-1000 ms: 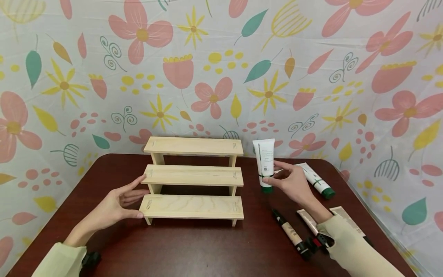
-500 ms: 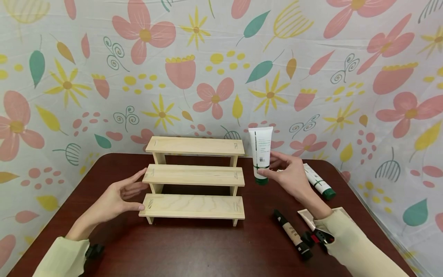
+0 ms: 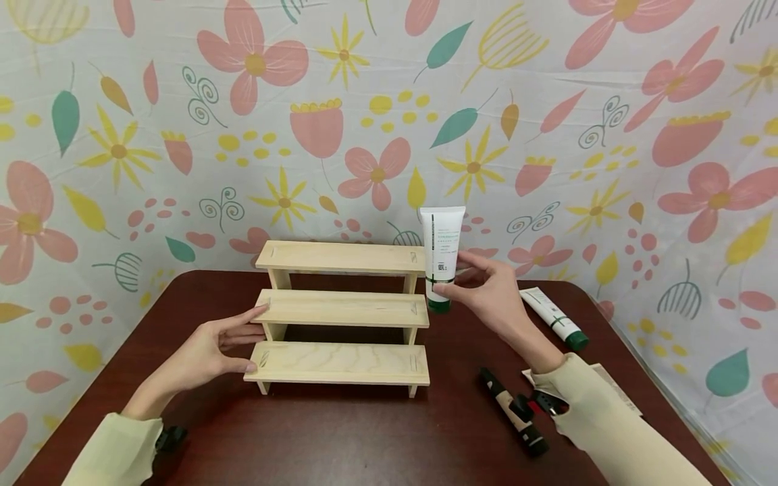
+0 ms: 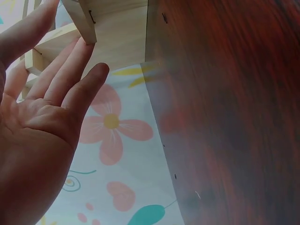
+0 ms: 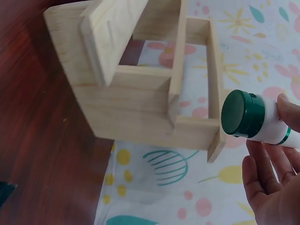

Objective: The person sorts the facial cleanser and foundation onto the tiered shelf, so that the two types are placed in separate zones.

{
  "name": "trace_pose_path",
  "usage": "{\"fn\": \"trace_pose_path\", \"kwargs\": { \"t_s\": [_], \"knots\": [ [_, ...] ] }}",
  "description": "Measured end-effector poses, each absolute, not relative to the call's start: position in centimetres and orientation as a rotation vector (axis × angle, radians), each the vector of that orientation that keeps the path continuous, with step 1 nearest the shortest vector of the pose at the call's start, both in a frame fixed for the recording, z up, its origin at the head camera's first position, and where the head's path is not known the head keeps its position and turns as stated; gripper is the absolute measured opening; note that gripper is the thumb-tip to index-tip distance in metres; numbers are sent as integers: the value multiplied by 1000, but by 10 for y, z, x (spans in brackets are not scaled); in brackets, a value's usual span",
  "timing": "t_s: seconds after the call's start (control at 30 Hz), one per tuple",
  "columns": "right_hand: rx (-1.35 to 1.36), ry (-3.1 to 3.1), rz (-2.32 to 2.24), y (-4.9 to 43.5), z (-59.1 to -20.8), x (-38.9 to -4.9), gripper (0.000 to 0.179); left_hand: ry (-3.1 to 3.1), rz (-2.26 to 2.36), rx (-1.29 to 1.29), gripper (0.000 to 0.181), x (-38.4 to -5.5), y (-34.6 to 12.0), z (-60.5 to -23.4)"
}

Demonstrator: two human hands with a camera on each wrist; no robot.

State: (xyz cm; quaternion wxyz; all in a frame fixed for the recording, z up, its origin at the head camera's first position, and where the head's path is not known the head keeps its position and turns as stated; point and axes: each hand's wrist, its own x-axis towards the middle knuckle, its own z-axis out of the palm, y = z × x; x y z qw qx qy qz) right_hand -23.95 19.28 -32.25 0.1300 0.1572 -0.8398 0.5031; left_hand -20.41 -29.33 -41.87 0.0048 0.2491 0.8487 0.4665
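Note:
A three-step wooden display rack stands on the dark table. My left hand rests against its left side, fingertips at the middle shelf's end and thumb by the bottom shelf; in the left wrist view the fingers reach the wood nearly straight. My right hand pinches a white squeeze tube near its green cap, thumb in front and fingers behind. The tube is upright, cap down, raised beside the right ends of the upper shelves. In the right wrist view its green cap appears close to the rack's side.
A second white tube with a green cap lies at the table's right back. Nearer me lies a black-and-beige tube, with beige packaging partly hidden under the right sleeve. A flowered cloth hangs behind the table.
My right hand has lifted the white tube and carried it left, toward the rack's upper shelves. The left hand has stayed at the rack's left side, with only a slight shift.

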Motion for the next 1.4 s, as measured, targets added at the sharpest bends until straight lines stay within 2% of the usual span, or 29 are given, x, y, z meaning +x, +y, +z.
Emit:
{"fn": "trace_pose_path", "kwargs": {
  "t_s": [0.13, 0.43, 0.7, 1.0, 1.27, 1.4],
  "knots": [
    [497, -2412, 1496, 185, -319, -241, 66, 2658, 1493, 792, 94, -205, -292, -420],
    [594, -2324, 1518, 168, -316, -246, 61, 2663, 1681, 757, 68, -207, -292, -422],
    [650, -2277, 1601, 157, -321, -250, 59, 2770, 1681, 652, 63, -210, -288, -414],
    [653, -2272, 1621, 148, -319, -249, 62, 2731, 1725, 682, 69, -213, -286, -414],
    [641, -2275, 1615, 142, -318, -249, 63, 2628, 1526, 879, 95, -208, -298, -423],
    [633, -2267, 1659, 139, -317, -250, 63, 2557, 1502, 933, 101, -209, -301, -427]
  ]
}}
